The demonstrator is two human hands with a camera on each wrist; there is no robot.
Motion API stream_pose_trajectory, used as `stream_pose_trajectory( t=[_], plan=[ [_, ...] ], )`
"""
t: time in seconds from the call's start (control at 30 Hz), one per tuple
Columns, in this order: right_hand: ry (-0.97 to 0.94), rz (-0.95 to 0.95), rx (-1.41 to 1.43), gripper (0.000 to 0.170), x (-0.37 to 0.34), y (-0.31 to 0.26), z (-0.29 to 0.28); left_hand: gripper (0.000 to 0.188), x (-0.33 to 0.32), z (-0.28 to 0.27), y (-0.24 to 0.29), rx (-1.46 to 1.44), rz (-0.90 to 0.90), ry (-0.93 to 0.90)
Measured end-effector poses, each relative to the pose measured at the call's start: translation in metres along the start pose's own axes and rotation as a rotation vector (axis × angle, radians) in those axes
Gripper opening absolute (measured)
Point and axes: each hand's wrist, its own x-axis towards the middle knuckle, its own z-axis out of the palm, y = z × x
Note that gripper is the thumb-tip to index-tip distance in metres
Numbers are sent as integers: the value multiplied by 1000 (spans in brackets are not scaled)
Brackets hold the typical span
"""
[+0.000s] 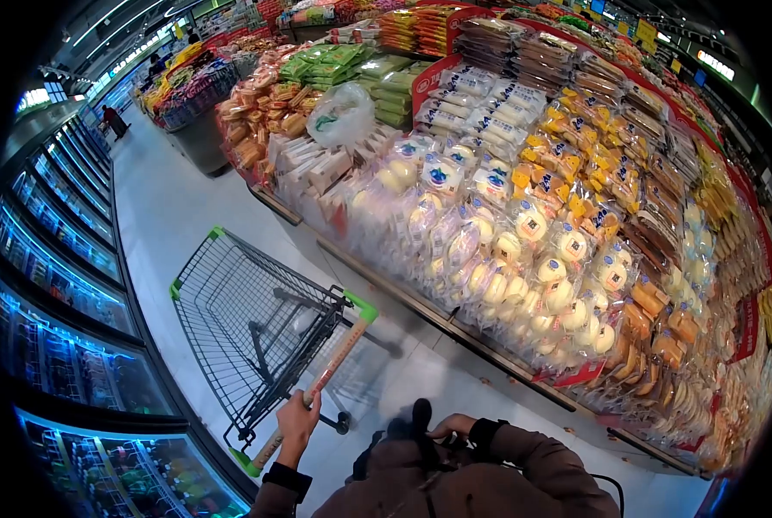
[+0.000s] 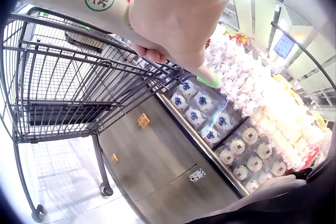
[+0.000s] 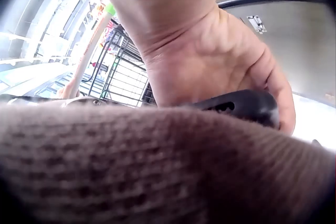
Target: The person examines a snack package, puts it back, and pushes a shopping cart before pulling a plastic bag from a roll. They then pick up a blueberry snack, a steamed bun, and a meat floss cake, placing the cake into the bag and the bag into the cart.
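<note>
My left hand [image 1: 297, 421] grips the handle [image 1: 338, 352] of a shopping cart [image 1: 230, 302], near its middle. Dark wire forms the cart's basket, and green caps sit at its corners. In the left wrist view the curled fingers [image 2: 152, 55] wrap the pale handle bar, which bears round printed signs. Close to the body, at the front of the brown coat, is my right hand [image 1: 452, 426]. In the right wrist view it holds a smooth black object [image 3: 247, 106] with a slot in it; the sleeve covers its lower part, and I cannot tell what it is.
A long display stand [image 1: 464, 324] of bagged buns and bread [image 1: 524, 224] runs along the right. Lit glass-topped freezers [image 1: 75, 302] line the left. Pale floor [image 1: 148, 207] lies between them. Farther down the aisle are another display [image 1: 200, 95] and a person [image 1: 114, 121].
</note>
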Motion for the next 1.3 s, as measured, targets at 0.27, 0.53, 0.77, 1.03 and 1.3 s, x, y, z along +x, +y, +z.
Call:
stream_pose_trajectory(
  t=[0.27,0.53,0.77,1.03,1.3],
  plan=[
    [7,293,-21,69,-43,-12,58,32,-45,4,-17,-19,77,-10],
    [-130,152,-211,75,-16,29,90,33,-79,8,-35,-23,104,-81],
    [725,-196,-365,45,-70,-28,55,34,-89,2,-37,-44,153,-74],
    [1864,-829,-705,19,-299,-80,-49,34,-76,2,-35,-28,184,-24],
    [1839,-683,-859,29,-313,-63,-106,34,-55,5,-24,14,171,36]
  ],
)
